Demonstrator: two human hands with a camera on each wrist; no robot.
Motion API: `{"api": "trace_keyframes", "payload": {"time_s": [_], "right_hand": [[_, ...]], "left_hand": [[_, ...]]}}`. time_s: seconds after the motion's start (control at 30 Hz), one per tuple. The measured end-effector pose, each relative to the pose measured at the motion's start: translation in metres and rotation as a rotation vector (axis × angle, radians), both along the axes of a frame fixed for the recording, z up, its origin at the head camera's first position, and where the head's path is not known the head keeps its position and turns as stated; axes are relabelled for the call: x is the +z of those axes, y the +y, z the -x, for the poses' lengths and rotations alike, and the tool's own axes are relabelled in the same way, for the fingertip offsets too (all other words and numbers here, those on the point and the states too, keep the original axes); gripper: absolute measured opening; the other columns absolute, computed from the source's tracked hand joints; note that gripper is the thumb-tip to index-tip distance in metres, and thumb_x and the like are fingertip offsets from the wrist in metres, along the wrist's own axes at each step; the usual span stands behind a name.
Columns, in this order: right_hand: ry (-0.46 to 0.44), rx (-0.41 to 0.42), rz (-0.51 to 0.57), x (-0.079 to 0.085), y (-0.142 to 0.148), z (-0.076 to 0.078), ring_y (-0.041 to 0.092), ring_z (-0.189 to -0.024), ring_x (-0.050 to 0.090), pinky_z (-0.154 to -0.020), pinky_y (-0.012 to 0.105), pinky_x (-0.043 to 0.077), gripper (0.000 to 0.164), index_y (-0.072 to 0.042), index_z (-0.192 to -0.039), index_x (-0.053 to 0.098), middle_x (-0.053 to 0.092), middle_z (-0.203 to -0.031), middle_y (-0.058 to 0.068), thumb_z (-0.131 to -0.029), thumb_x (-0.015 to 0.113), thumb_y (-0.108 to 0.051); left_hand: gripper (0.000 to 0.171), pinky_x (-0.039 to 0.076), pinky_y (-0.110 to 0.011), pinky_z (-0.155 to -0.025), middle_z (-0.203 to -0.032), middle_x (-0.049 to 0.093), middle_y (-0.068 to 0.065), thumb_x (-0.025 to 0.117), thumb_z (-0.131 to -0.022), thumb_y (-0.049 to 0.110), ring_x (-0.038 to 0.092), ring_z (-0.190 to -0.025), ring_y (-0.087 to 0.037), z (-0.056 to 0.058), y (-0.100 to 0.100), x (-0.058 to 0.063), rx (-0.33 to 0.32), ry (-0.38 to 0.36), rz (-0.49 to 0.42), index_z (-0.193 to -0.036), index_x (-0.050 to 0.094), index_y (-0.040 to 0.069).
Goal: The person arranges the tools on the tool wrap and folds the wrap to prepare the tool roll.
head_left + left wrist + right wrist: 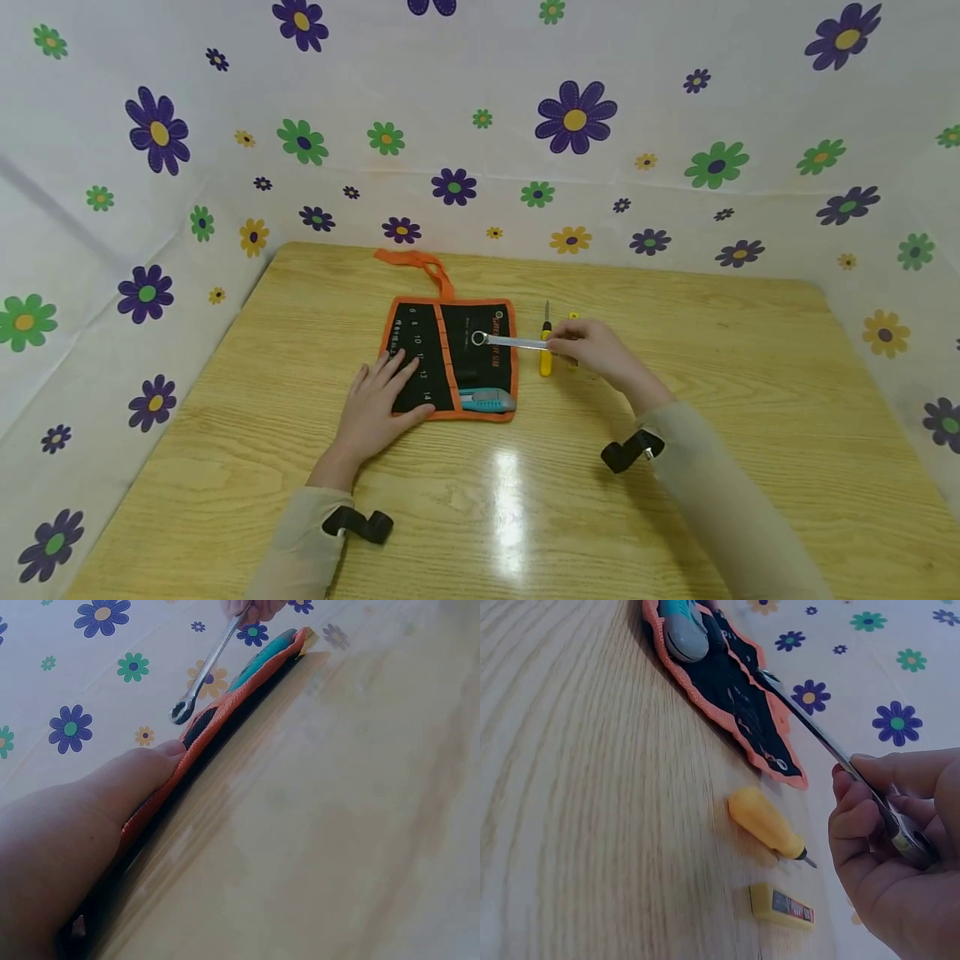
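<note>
1. Wood-grained table (735, 358), pale yellow and glossy, a bright reflection streaking its near part.
2. White cloth (480, 50) printed with purple, green and yellow flowers, hung behind and at both sides.
3. Black pouch (465, 362), orange-edged, numbered, lying open on the table; orange strap (405, 259) trailing beyond.
4. Left hand (378, 408): released, fingers spread on the pouch's left panel.
5. Right hand (596, 354): pinching a silver wrench (517, 342), its ring end above the right panel.
6. Teal cutter (487, 401), in the pouch's near right corner.
7. Yellow screwdriver (766, 821) and yellow box (783, 906), right of the pouch.
</note>
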State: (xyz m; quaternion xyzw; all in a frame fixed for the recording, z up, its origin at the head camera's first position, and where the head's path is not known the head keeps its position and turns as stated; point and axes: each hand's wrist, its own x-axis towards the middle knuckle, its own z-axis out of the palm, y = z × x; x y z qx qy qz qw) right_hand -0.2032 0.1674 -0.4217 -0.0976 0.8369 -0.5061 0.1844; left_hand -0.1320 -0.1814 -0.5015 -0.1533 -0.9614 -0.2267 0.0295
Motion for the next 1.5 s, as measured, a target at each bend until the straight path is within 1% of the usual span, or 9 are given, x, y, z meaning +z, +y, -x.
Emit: {"api": "trace_keyframes", "payload": {"time_s": [0.1,0.23,0.4,0.47,0.63,0.67,0.97,1.3,1.5], "right_hand": [[-0.007,0.018,-0.015,0.000,-0.007,0.005,0.025,-0.064,0.045,-0.053,0.027,0.036,0.020,-0.001,-0.103,0.067,0.055,-0.080,0.020,-0.097,0.058,-0.018],[-0.002,0.046,-0.032,-0.002,-0.014,0.012,0.028,-0.066,0.048,-0.052,0.027,0.038,0.021,0.000,-0.103,0.068,0.059,-0.083,0.019,-0.097,0.058,-0.017],[-0.012,0.087,-0.037,-0.001,-0.022,0.017,0.027,-0.072,0.050,-0.062,0.034,0.045,0.025,0.004,-0.109,0.067,0.062,-0.090,0.022,-0.098,0.055,-0.016],[-0.026,0.099,-0.036,0.005,-0.025,0.017,0.027,-0.073,0.051,-0.066,0.036,0.046,0.026,0.006,-0.111,0.066,0.062,-0.092,0.024,-0.099,0.054,-0.014],[-0.047,0.103,-0.035,0.002,-0.030,0.021,0.023,-0.071,0.051,-0.068,0.036,0.046,0.025,0.005,-0.111,0.067,0.064,-0.093,0.023,-0.098,0.056,-0.013],[-0.049,0.103,-0.031,-0.003,-0.030,0.024,0.021,-0.069,0.050,-0.067,0.034,0.046,0.025,0.004,-0.110,0.068,0.064,-0.092,0.021,-0.097,0.057,-0.014],[-0.104,0.126,0.011,-0.006,-0.034,0.032,0.021,-0.066,0.047,-0.062,0.030,0.043,0.021,0.005,-0.104,0.068,0.061,-0.087,0.020,-0.096,0.058,-0.011],[-0.123,0.133,0.004,-0.010,-0.042,0.036,0.019,-0.062,0.045,-0.057,0.027,0.039,0.021,0.004,-0.103,0.070,0.062,-0.083,0.018,-0.095,0.060,-0.012],[-0.146,0.133,0.053,-0.015,-0.044,0.038,0.019,-0.061,0.045,-0.056,0.027,0.039,0.020,0.005,-0.104,0.070,0.062,-0.083,0.015,-0.095,0.060,-0.010]], "left_hand": [[0.082,0.006,-0.053,-0.114,-0.156,0.025,-0.007,0.055,-0.085,0.066,0.014,-0.144,-0.029,0.000,0.000,0.000,-0.004,0.000,-0.003,-0.150,0.034,0.022],[0.082,0.006,-0.053,-0.114,-0.156,0.026,-0.007,0.055,-0.085,0.066,0.014,-0.144,-0.029,0.000,0.000,0.001,-0.005,0.005,-0.009,-0.150,0.035,0.022],[0.082,0.007,-0.053,-0.114,-0.155,0.026,-0.008,0.057,-0.085,0.064,0.014,-0.144,-0.029,-0.001,0.000,0.002,-0.007,0.010,-0.014,-0.150,0.035,0.021],[0.082,0.006,-0.052,-0.114,-0.156,0.025,-0.007,0.057,-0.085,0.065,0.013,-0.144,-0.028,-0.001,-0.001,0.002,-0.006,-0.001,-0.009,-0.150,0.034,0.021],[0.082,0.006,-0.052,-0.114,-0.156,0.024,-0.006,0.055,-0.085,0.066,0.013,-0.144,-0.028,0.000,-0.001,0.001,-0.007,-0.005,-0.002,-0.151,0.034,0.022],[0.082,0.006,-0.052,-0.114,-0.156,0.025,-0.006,0.055,-0.085,0.066,0.013,-0.144,-0.028,0.000,0.000,0.001,-0.007,-0.001,-0.004,-0.151,0.034,0.022],[0.082,0.007,-0.052,-0.114,-0.155,0.026,-0.008,0.059,-0.084,0.063,0.015,-0.144,-0.029,-0.001,0.000,0.002,-0.003,0.012,-0.020,-0.150,0.036,0.020],[0.083,0.005,-0.051,-0.114,-0.156,0.023,-0.006,0.057,-0.085,0.064,0.011,-0.145,-0.027,-0.001,-0.001,0.003,-0.007,-0.016,0.000,-0.151,0.033,0.021],[0.081,0.005,-0.049,-0.115,-0.157,0.021,-0.007,0.055,-0.087,0.062,0.009,-0.145,-0.028,-0.001,0.000,0.004,-0.039,-0.010,0.015,-0.151,0.032,0.019]]}}
